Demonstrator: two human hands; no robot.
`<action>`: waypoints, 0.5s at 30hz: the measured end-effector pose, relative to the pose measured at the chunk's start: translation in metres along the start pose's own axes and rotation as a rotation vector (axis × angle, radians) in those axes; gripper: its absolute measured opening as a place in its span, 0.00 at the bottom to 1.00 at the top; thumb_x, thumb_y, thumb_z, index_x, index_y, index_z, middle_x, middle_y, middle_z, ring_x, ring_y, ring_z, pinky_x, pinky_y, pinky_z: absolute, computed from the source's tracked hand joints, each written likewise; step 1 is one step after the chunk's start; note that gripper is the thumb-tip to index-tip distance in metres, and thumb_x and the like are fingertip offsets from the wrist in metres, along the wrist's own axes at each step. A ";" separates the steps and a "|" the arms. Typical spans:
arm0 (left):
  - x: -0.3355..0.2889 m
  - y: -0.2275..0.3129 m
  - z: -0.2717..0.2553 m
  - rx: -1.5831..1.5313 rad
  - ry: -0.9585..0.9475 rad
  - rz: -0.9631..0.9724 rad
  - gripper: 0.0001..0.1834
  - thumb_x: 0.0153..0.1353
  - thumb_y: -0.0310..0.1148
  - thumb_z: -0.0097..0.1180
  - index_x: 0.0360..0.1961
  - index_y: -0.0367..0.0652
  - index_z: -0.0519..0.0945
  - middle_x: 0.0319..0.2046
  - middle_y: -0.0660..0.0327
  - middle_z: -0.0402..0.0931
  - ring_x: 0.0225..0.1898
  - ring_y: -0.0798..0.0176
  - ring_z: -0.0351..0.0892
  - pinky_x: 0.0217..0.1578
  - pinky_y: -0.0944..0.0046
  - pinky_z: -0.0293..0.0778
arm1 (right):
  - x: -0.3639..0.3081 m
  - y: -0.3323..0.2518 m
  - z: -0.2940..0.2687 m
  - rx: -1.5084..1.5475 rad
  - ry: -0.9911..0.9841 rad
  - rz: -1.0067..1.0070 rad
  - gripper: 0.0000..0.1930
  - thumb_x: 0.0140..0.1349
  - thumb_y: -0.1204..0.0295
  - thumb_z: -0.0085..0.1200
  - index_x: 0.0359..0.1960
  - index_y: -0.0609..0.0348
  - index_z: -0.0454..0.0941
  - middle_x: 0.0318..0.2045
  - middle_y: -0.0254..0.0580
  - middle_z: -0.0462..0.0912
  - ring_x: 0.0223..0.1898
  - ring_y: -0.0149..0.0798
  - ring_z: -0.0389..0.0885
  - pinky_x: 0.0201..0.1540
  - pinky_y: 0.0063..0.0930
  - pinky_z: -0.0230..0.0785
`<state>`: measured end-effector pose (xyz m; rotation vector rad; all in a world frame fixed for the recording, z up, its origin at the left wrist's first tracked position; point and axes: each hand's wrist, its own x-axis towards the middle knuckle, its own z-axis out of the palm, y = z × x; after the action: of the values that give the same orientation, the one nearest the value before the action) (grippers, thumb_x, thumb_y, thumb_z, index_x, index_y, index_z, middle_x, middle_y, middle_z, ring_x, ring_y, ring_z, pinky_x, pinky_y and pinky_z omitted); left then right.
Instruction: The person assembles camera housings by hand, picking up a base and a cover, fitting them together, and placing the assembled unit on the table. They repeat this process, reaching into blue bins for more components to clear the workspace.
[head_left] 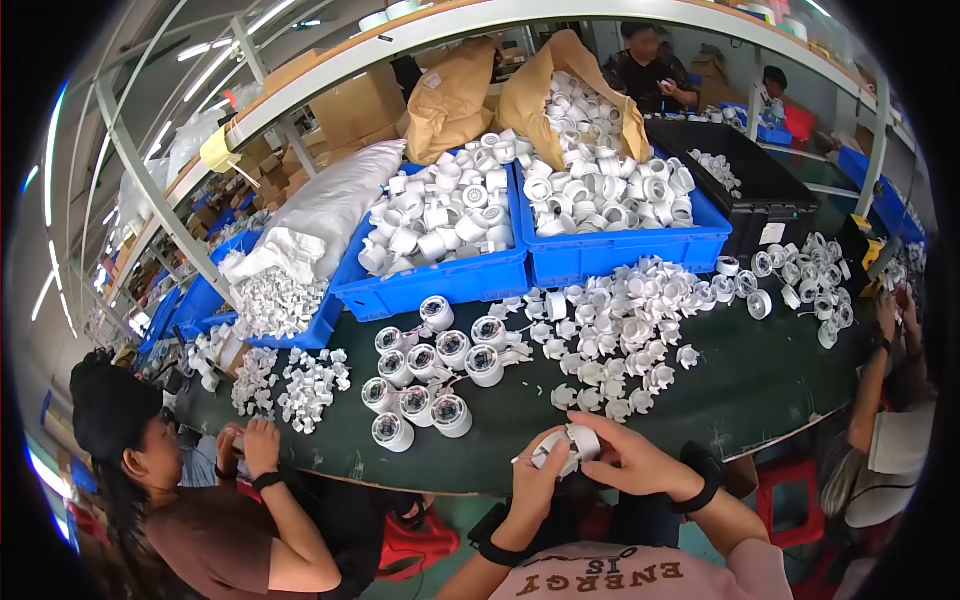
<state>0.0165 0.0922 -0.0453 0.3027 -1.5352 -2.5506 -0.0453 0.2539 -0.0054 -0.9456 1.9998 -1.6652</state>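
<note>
Both my hands meet over the table's front edge around one white round plastic housing (582,441). My left hand (536,478) pinches its left side, where a smaller white piece shows between the fingers. My right hand (640,462) wraps the right side, fingers closed on the ring. Part of the housing is hidden by my fingers. Just beyond lies a loose heap of white clawed plastic rings (620,345). Left of that stands a group of white cylindrical units (452,350) with wiring and round parts showing in their open tops.
Two blue bins (430,285) full of white parts stand behind, with brown paper sacks above. A white sack (335,205) and a black crate (760,215) flank them. Clear-rimmed rings (800,275) lie at right. Co-workers sit left (215,510) and right; a red stool (420,540) stands below.
</note>
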 end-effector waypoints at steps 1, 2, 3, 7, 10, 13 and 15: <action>0.001 -0.001 0.001 0.070 -0.018 0.006 0.19 0.64 0.38 0.55 0.50 0.35 0.76 0.38 0.64 0.78 0.35 0.75 0.75 0.34 0.74 0.71 | -0.005 0.004 -0.001 0.136 -0.006 -0.041 0.32 0.60 0.78 0.53 0.67 0.52 0.58 0.44 0.45 0.76 0.37 0.32 0.77 0.36 0.24 0.73; 0.000 -0.003 0.002 0.139 -0.036 0.009 0.20 0.66 0.41 0.51 0.50 0.34 0.74 0.39 0.62 0.78 0.36 0.72 0.76 0.36 0.71 0.72 | -0.012 0.002 -0.001 0.149 0.046 0.005 0.32 0.59 0.78 0.55 0.66 0.53 0.60 0.46 0.43 0.75 0.39 0.31 0.76 0.35 0.22 0.72; -0.003 -0.004 0.003 0.143 -0.036 -0.001 0.20 0.66 0.41 0.51 0.50 0.34 0.74 0.39 0.62 0.78 0.36 0.72 0.76 0.36 0.71 0.72 | -0.018 0.002 -0.001 0.155 0.051 0.012 0.32 0.59 0.78 0.55 0.66 0.53 0.60 0.46 0.43 0.75 0.39 0.31 0.76 0.35 0.22 0.72; -0.004 0.004 0.009 0.055 -0.140 -0.072 0.24 0.70 0.51 0.35 0.46 0.39 0.68 0.35 0.62 0.72 0.33 0.71 0.71 0.35 0.71 0.69 | -0.033 -0.004 -0.006 0.048 0.119 -0.063 0.29 0.58 0.75 0.60 0.62 0.54 0.66 0.45 0.42 0.76 0.37 0.29 0.77 0.36 0.21 0.72; 0.006 0.004 0.020 0.486 -0.056 0.259 0.22 0.70 0.46 0.34 0.48 0.37 0.69 0.37 0.59 0.73 0.37 0.69 0.71 0.40 0.68 0.67 | -0.033 -0.015 -0.003 -0.146 0.198 -0.073 0.29 0.55 0.74 0.62 0.60 0.59 0.67 0.46 0.42 0.76 0.39 0.30 0.78 0.39 0.24 0.72; -0.002 0.032 0.038 0.578 -0.131 0.206 0.21 0.68 0.43 0.36 0.47 0.36 0.72 0.38 0.57 0.74 0.38 0.69 0.72 0.40 0.68 0.67 | -0.029 -0.008 -0.001 -0.227 0.239 -0.137 0.30 0.54 0.73 0.62 0.59 0.62 0.65 0.48 0.48 0.75 0.40 0.39 0.77 0.43 0.28 0.71; -0.001 0.039 0.037 0.512 -0.209 0.171 0.18 0.69 0.40 0.40 0.44 0.34 0.73 0.33 0.60 0.74 0.34 0.70 0.71 0.35 0.70 0.67 | -0.031 -0.009 -0.005 -0.113 0.197 -0.110 0.30 0.56 0.71 0.61 0.60 0.64 0.64 0.43 0.46 0.75 0.35 0.34 0.76 0.40 0.27 0.71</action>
<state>0.0090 0.1059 0.0059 -0.0456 -2.1766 -2.0812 -0.0246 0.2784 0.0002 -0.9799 2.2277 -1.7811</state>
